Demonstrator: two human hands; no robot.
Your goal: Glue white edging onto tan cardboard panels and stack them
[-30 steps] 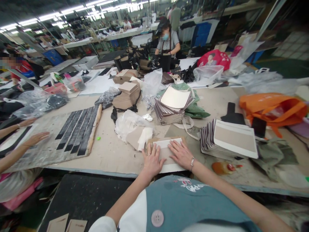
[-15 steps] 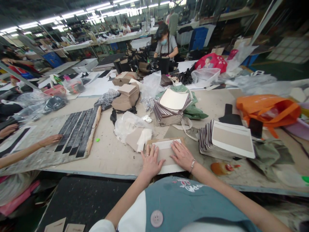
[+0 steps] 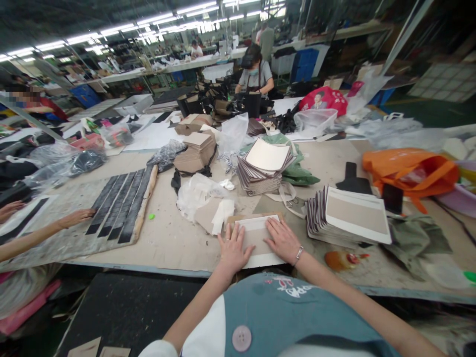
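Observation:
A beige panel with white strips along its edges (image 3: pixel 256 239) lies flat at the table's near edge, over a brown board whose far rim shows. My left hand (image 3: pixel 234 246) rests flat on the panel's left side, fingers spread. On its right side lies my right hand (image 3: pixel 283 240), also flat with the fingers stretched out. Just left of my left hand are white paper strips (image 3: pixel 223 214) and a crumpled clear plastic bag (image 3: pixel 197 193). A stack of similar panels (image 3: pixel 355 214) stands to the right of my right hand.
Beyond my hands stands a stack of cream panels with dark edges (image 3: pixel 266 161). A bottle of amber liquid (image 3: pixel 340 259) lies at right, near an orange bag (image 3: pixel 409 171). At left, a co-worker's hand (image 3: pixel 78 217) touches a board with black strips (image 3: pixel 121 206).
My hands stay flat on the panel in nearly the same place. The camera view has shifted slightly.

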